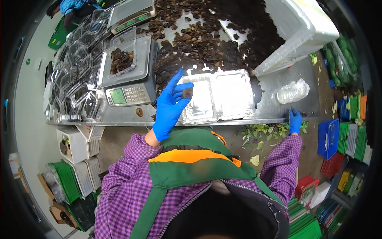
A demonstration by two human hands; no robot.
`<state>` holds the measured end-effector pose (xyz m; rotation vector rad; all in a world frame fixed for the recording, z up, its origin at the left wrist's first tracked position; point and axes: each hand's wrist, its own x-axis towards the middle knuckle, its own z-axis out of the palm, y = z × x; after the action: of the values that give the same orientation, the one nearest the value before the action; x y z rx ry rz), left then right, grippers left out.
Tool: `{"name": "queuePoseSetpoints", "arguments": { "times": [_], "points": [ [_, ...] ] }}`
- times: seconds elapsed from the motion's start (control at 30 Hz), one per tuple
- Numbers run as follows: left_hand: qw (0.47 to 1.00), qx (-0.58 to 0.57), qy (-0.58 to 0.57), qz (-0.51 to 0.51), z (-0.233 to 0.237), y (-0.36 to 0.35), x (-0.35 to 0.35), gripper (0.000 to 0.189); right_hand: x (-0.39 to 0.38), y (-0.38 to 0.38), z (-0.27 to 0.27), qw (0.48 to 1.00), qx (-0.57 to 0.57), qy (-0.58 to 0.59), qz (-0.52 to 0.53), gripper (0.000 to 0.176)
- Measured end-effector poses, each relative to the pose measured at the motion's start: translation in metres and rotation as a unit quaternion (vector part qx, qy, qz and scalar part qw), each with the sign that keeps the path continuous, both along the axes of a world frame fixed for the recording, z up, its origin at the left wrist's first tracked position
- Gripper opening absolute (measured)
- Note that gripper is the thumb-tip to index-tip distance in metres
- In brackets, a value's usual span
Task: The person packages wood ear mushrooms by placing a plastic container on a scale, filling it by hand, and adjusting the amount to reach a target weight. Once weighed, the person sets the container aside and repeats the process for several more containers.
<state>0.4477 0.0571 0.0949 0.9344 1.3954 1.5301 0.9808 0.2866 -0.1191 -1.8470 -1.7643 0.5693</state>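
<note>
My left hand (170,104), in a blue glove, pinches a small brown mushroom-like piece (187,93) above the left half of an open clear plastic box (234,95). At the table's front edge on the right is my right hand (295,120), also blue-gloved; what its fingers hold, if anything, is too small to make out. Left of the box, a scale (127,93) bears a clear tray of brown pieces (121,61). One loose piece (139,112) lies on the metal in front of the scale. Dark brown pieces (199,40) are spread behind the box.
Clear boxes (79,59) are heaped at the left, beside a second scale (131,18). A white foam box (296,40) stands at the back right, near a crumpled plastic bundle (293,92). A person in blue (73,5) is at the far left. Crates (328,138) stand on the floor.
</note>
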Motion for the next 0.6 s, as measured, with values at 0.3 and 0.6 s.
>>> {"name": "queuePoseSetpoints", "arguments": {
  "times": [0.3, 0.6],
  "points": [
    [0.982, -0.062, -0.173, -0.042, 0.004, -0.013, -0.016, 0.056, -0.038, -0.032, -0.002, 0.984, 0.067, -0.152, 0.061, 0.017],
    [0.992, 0.017, -0.128, 0.009, 0.001, -0.025, -0.032, 0.051, -0.093, -0.048, -0.007, 0.977, 0.153, 0.146, -0.025, 0.024]
  ]
}}
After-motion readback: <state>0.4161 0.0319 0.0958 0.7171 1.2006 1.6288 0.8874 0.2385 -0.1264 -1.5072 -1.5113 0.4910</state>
